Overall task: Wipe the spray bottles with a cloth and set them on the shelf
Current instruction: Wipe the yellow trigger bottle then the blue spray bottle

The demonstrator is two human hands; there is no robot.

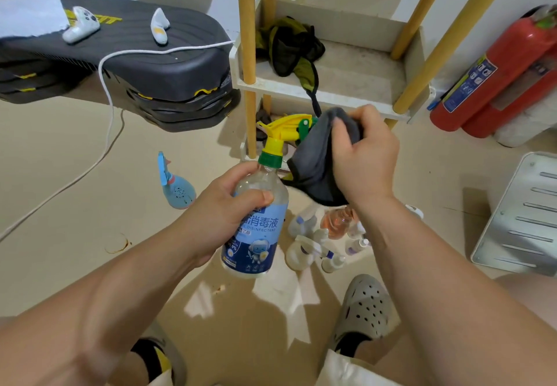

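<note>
The left hand [229, 204] holds the spray bottle [256, 235] in the air, above the floor [90, 250] and in front of the shelf [331, 96]. Its grip is clamped around the clear shoulder of the bottle, with the thumb at the top edge of the label. The long axis of the bottle runs almost upright, with the base toward the person and the yellow trigger head [286, 127] away. The right hand [364, 156] is just to the right of this head. Its grip is closed on the grey cloth [316, 168], which is bunched and touches the back of the trigger head. So the cloth is at the upper end, and I judge that the wiping must go down along the axis, toward the left hand. The shelf lies behind the bottle, and the left hand is the one that carries it there
</note>
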